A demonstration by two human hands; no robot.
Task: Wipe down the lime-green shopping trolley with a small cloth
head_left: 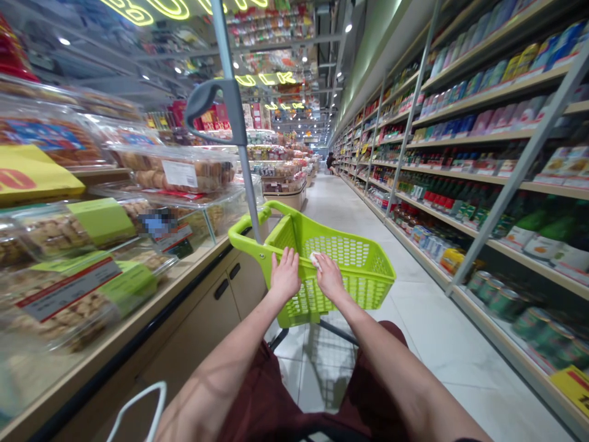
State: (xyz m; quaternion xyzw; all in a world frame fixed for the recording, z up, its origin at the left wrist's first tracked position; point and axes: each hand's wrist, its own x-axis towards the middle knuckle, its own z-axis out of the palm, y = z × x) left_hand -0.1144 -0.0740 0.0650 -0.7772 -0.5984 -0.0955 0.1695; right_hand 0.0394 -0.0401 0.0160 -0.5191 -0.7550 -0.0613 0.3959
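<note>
Right in front of me stands a bright green plastic shopping cart basket [350, 245] with perforated walls, on a dark frame. My left hand [286, 274] lies on its near rim, fingers stretched out and holding nothing. Just to the right, my right hand [328, 274] is closed around a crumpled white wipe [315, 260] at the same rim. Part of the wipe is hidden in the fingers. A grey pole [251, 190] with a looped grey handle [237, 113] rises from the left end of the basket.
On the left, a counter [184, 331] carries clear boxes of baked snacks [184, 169] and price signs. Tall shelves [460, 178] of cans and bottles line the right. A pale tiled aisle [329, 196] runs ahead, with a person [331, 162] low beside the far shelves.
</note>
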